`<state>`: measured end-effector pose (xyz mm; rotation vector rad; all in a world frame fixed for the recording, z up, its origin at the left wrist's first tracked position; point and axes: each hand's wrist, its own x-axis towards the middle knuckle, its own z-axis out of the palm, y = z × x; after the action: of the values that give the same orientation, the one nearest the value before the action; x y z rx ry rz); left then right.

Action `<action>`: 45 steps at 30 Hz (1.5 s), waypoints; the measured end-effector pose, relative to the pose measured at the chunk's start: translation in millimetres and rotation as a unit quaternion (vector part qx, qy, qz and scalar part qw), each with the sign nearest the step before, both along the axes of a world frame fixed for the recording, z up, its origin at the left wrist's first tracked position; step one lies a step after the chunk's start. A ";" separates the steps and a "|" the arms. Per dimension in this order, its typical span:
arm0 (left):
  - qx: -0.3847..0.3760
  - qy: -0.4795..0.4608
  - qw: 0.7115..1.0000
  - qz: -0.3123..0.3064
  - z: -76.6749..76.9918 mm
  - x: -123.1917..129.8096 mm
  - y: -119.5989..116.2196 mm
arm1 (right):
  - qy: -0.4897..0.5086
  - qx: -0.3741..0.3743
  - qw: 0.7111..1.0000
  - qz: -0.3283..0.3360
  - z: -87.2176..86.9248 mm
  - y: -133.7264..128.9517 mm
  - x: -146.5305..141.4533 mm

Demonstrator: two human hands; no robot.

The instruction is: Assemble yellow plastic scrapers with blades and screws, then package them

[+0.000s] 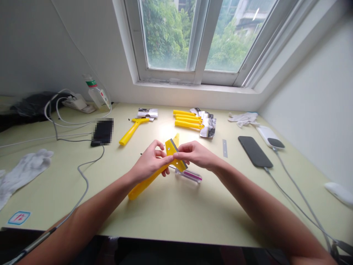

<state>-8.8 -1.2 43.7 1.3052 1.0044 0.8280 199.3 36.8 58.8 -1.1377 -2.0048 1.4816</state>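
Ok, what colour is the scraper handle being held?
The scraper handle is bright yellow, clearest in the head view.

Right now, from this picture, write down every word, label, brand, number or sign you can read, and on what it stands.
None can be read. Too small or blurred: the red marks on the blue-edged sticker on the desk; the bottle's label; the printing on the packaging card.

Free: bench (165, 217) below my hands (150, 161). Obstacles: clear case (189, 175) at right, yellow scraper (133, 131) ahead, grey cable (85, 176) left.
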 end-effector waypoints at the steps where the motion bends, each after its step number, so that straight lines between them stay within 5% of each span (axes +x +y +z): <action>1: 0.008 0.002 1.000 0.012 0.6 -0.2 -0.1 | 0.010 -0.005 1.000 -0.008 0.5 -0.2 -0.4; 8: 0.178 0.152 0.970 0.070 1.5 -2.5 -5.0 | 0.051 -0.025 0.994 -0.090 2.0 -0.7 -4.6; 16: 0.459 0.356 0.812 0.052 -16.8 -4.7 -3.2 | 0.066 -0.031 0.989 -0.127 -2.0 -0.4 -8.1; 23: 0.508 0.458 0.728 0.045 -19.6 -4.3 -5.9 | 0.068 -0.038 0.990 -0.119 -4.8 -4.1 -12.6; 29: 0.504 0.500 0.703 0.036 -15.3 -4.2 -8.0 | 0.078 -0.043 0.988 -0.122 1.2 -6.7 -15.0; 37: 0.479 0.452 0.751 0.048 -15.7 -5.2 -7.3 | 0.070 -0.052 0.987 -0.131 1.9 -9.2 -16.1; 41: 0.443 0.381 0.807 0.082 -14.9 -7.5 -3.6 | 0.123 -0.063 0.984 -0.113 3.5 -3.1 -8.3; 45: 0.356 0.208 0.899 0.146 -5.6 -5.4 -4.6 | 0.141 0.032 0.981 -0.129 13.0 -0.3 1.9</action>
<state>-14.2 -5.8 38.1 2.0503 1.3159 1.2495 201.2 36.5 71.8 -1.0495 -1.6345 1.3509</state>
